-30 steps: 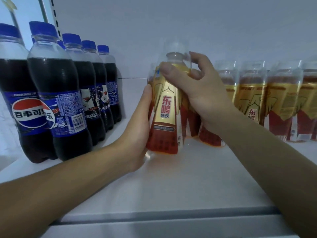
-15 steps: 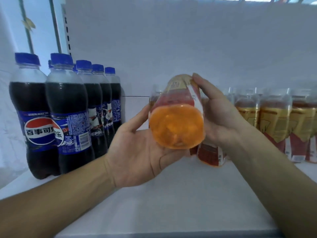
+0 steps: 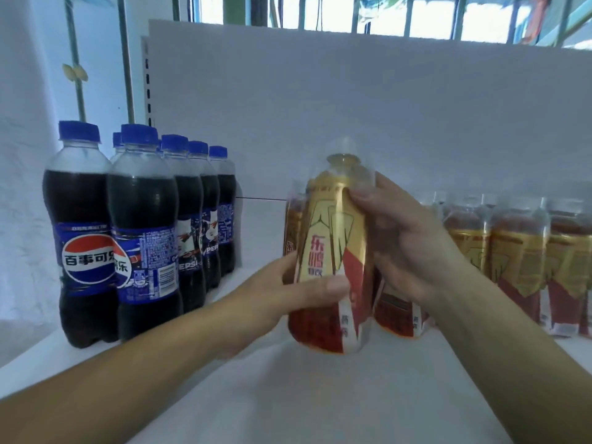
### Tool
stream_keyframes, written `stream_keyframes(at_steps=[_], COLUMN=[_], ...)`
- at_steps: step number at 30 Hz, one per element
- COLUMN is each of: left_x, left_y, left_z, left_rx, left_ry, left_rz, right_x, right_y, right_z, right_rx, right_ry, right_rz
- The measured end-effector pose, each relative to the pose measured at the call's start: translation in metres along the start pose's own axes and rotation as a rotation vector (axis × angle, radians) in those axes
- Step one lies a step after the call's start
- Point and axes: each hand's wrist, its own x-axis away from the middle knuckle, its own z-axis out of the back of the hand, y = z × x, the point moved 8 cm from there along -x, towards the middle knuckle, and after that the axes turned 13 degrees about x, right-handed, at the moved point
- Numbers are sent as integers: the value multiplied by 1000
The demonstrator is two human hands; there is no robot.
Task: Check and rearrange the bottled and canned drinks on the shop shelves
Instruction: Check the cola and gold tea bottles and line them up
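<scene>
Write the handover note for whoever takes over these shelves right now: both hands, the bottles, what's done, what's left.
Left hand: grips the lower body of the gold-and-red bottle, thumb across its label.
Right hand: grips the same bottle's upper part.
Bottle: upright, label facing out, low over the white shelf; whether its base touches is unclear.
Done: cola bottles stand in rows at left; more gold-and-red bottles line the right.
Left: probably set the held bottle down in line with its kind, then check the rest.
</scene>
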Motion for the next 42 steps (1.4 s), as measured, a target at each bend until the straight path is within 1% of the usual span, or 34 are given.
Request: stream_keyframes(at_steps=[2, 5, 7, 9, 12, 15, 19, 23, 26, 28, 30, 33, 39, 42], left_x=[2, 4, 6, 7, 7, 7, 6, 10, 18, 17, 7, -15, -50, -65], left_y=[7, 19, 22, 19, 17, 17, 8, 2, 2, 1, -2, -8, -19, -20], left_z=[2, 6, 9, 13, 14, 20, 34, 57, 76, 89, 102, 117, 134, 143], left_rx=[-155, -278, -336, -344, -334, -330, -350, -342, -214, -158, -209, -249, -285, -332], left_ry=[69, 172, 212, 224, 219, 256, 346, 488, 622, 729, 803, 864, 901, 879], left_rz=[-74, -225, -297, -310, -303, -291, -185, -83, -52, -41, -16, 15, 19, 55], right_x=[2, 7, 11, 12, 9, 7, 4, -1, -5, -11, -21, -41, -79, -88], right_y=[-5, -13, -17, -17, -12, -7, -2, 0, -1, -3, -10, -19, -1, 5], right_z=[-3, -9, -14, -15, -12, -12, -10, 0, 2, -3, -11, -19, -27, -25], right_rx=[123, 224, 256, 271, 319, 405, 488, 586, 750, 913, 1094, 1284, 1569, 1656], right_ry=[-65, -149, -182, -177, -104, -48, 7, 114, 184, 199, 191, 145, -31, -47], right_rz=[110, 258, 294, 286, 257, 207, 146, 93, 86, 98, 149, 184, 25, -8])
